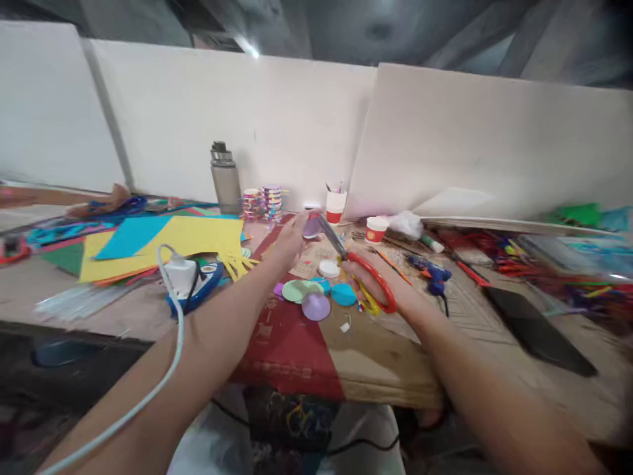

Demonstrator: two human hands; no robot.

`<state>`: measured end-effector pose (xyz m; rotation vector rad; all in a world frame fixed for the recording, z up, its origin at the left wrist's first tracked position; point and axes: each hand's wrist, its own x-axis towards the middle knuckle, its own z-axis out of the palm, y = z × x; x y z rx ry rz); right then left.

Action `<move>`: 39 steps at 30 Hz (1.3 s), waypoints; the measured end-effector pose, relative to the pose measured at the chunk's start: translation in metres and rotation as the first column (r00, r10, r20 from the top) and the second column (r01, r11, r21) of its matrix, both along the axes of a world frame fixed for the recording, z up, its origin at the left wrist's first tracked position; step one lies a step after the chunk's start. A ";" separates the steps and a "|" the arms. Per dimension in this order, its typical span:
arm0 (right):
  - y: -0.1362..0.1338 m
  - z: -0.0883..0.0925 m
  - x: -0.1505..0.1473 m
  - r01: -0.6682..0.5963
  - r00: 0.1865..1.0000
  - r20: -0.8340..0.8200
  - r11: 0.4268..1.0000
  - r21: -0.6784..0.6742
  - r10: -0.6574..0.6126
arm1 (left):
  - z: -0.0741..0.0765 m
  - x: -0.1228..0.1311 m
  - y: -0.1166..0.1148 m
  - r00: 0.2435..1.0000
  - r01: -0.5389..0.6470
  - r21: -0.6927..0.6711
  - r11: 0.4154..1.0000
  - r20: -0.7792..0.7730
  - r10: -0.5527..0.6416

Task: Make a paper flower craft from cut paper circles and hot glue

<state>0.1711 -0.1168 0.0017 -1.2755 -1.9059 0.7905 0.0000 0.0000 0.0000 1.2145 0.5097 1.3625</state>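
Note:
Over the middle of the table, my left hand [293,239] pinches a small purple paper circle [312,227]. My right hand [357,269] grips a pair of scissors [372,277] with red handles, and their blades point up and left, touching or just in front of the purple paper. Whether the blades are parted is hard to see. Below the hands lie a light green paper circle [295,291], another purple circle [316,307] and a blue one [343,295], partly overlapping. Something yellow [368,300] shows under the scissor handles. A white round lid [329,268] sits between the hands.
Yellow paper sheets [198,237] and a blue power strip [205,287] with a white plug lie left. A bottle [225,178] and paper cups [336,206] stand at the back. Right are a blue glue gun [433,272] and a black phone-like slab [537,328]. A white cable crosses my left arm.

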 end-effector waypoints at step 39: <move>-0.010 0.013 -0.010 0.014 0.999 -0.047 0.989 -0.145 -0.021 | -0.001 -0.002 0.000 0.996 0.093 0.084 0.992 0.011 -0.094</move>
